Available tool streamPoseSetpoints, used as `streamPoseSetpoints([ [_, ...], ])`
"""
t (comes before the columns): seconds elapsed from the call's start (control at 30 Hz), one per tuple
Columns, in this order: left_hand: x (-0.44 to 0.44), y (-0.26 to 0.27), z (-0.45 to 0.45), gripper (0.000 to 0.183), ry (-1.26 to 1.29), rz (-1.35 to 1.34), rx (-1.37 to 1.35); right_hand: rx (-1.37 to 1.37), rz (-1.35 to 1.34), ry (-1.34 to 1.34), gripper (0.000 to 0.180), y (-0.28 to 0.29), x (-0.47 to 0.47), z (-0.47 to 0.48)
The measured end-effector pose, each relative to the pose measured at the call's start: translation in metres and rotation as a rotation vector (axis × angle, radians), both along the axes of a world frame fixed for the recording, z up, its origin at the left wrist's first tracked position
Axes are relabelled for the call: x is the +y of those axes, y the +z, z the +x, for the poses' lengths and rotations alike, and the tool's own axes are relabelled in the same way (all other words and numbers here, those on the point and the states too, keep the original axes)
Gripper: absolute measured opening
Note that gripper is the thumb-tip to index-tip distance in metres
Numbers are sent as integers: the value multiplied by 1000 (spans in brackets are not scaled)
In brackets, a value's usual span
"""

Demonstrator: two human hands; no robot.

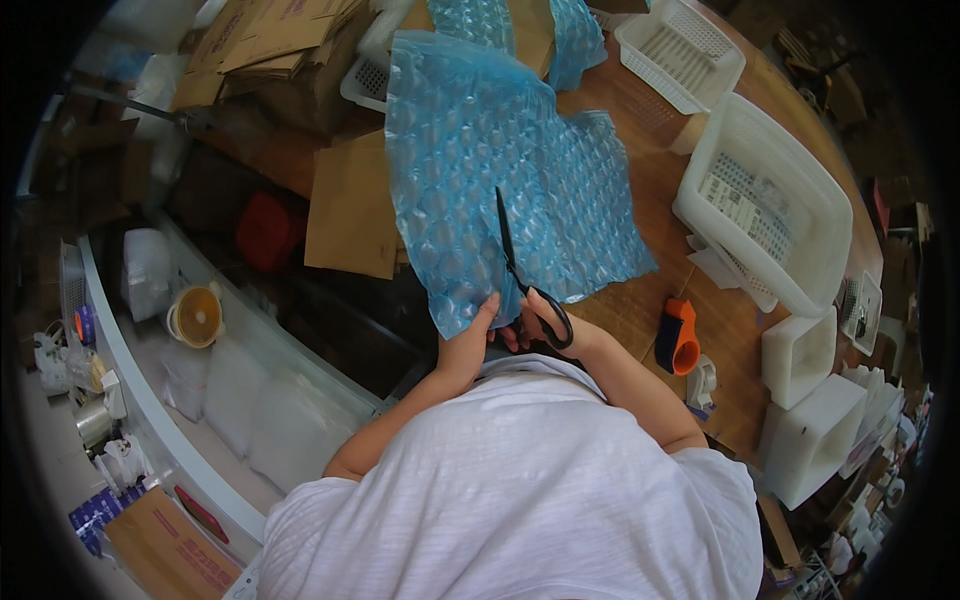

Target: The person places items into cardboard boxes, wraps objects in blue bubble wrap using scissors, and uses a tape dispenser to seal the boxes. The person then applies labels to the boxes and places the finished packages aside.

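Note:
A wide sheet of blue bubble wrap [472,150] spreads from the wooden table to the front of my body. My left hand [476,322] grips its lower edge between thumb and fingers. Black-handled scissors [510,247] are in my right hand [536,322], close beside the left; their dark blades point away from me and lie over the wrap. Whether the blades are cutting the wrap cannot be told. More blue bubble wrap [472,22] lies at the far side, over brown cardboard.
Flattened cardboard [277,37] is stacked at the far left, and a cardboard piece [349,210] lies left of the wrap. On the right are a white plastic bin [817,202], a white basket [630,45], an orange tape dispenser [682,337] and square white containers [799,360].

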State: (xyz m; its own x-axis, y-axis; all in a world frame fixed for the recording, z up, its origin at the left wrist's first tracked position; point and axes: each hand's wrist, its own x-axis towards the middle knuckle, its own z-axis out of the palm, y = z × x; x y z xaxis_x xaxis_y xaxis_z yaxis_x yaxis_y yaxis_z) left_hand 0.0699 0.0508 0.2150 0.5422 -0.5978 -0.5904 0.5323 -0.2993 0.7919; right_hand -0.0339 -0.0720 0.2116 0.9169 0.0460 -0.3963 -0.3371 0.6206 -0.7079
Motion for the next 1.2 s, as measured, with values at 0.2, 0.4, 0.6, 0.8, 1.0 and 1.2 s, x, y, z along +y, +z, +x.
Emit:
streamPoseSetpoints([
  [0.2, -1, 24, -2, 14, 115, -15, 3, 63, 100, -18, 59, -6, -6, -2],
  [0.4, 6, 28, 0, 12, 9, -61, 14, -71, -135, -136, 59, 9, -9, 18],
  [0.6, 11, 32, 1, 14, 32, -102, 26, -83, -156, -21, 62, 26, -23, 26],
  [0.8, 11, 44, -1, 15, 20, -79, 36, -133, -32, -82, 64, 32, -32, 39],
  [1.0, 15, 49, -5, 16, 8, 20, -4, -208, -172, -167, 66, 34, -28, 50],
  [1.2, 19, 52, -1, 26, 31, -38, 101, -146, -416, -92, 68, 49, -55, 62],
])
